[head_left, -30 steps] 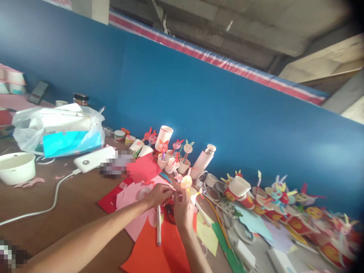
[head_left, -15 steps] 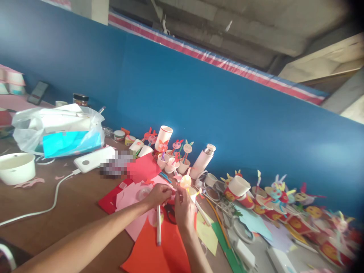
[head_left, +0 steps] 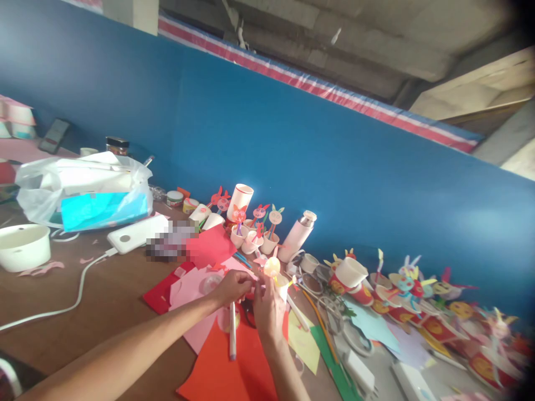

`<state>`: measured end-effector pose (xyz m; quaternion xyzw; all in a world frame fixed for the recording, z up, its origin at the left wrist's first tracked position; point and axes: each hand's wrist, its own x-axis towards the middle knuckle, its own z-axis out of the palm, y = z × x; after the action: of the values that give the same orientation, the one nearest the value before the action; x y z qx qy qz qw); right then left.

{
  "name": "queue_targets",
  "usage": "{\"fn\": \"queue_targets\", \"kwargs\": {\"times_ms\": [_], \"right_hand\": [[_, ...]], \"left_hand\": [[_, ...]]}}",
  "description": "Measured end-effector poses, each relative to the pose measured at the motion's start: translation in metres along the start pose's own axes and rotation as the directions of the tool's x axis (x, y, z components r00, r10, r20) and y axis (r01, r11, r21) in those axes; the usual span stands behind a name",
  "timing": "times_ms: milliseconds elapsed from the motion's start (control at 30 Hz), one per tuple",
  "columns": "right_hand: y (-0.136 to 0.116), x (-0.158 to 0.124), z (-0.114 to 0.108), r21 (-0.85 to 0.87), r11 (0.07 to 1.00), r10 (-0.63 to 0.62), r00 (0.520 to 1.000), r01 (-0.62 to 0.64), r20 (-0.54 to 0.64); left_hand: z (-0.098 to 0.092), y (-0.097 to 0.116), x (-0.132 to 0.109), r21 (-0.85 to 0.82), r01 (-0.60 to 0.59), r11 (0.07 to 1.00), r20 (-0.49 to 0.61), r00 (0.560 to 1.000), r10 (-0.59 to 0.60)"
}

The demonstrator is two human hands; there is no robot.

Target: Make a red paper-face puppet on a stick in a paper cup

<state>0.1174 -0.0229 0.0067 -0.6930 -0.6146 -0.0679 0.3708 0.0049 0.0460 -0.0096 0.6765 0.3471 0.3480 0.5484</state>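
Grips clenched: left hand (head_left: 234,288) and right hand (head_left: 267,312) pinch a paper-disc craft stick (head_left: 272,267); light, flimsy; hold by its stem.

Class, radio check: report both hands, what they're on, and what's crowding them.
Left hand, right hand together at small paper craft. Round paper disc above. White marker below left hand. Black-handled scissors under the hands.

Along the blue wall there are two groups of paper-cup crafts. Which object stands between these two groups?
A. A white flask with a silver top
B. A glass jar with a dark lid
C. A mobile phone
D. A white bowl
A: the white flask with a silver top stands upright between the white paper-cup crafts and the red paper-cup crafts.
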Motion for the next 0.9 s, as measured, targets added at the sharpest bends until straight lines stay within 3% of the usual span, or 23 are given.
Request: {"fn": "queue_targets", "kwargs": {"times_ms": [600, 900], "right_hand": [[0.003, -0.002, -0.001, 0.016, 0.999, -0.042, 0.999, 0.043, -0.016], [-0.005, -0.005, -0.019, 0.237, 0.971, 0.024, 1.0, -0.02, -0.017]], "left_hand": [[-0.001, 0.009, -0.008, 0.112, -0.116, 0.987, -0.017, 0.993, 0.119], [-0.005, 0.013, -0.009, 0.193, -0.169, 0.966, -0.064, 0.981, 0.185]]}}
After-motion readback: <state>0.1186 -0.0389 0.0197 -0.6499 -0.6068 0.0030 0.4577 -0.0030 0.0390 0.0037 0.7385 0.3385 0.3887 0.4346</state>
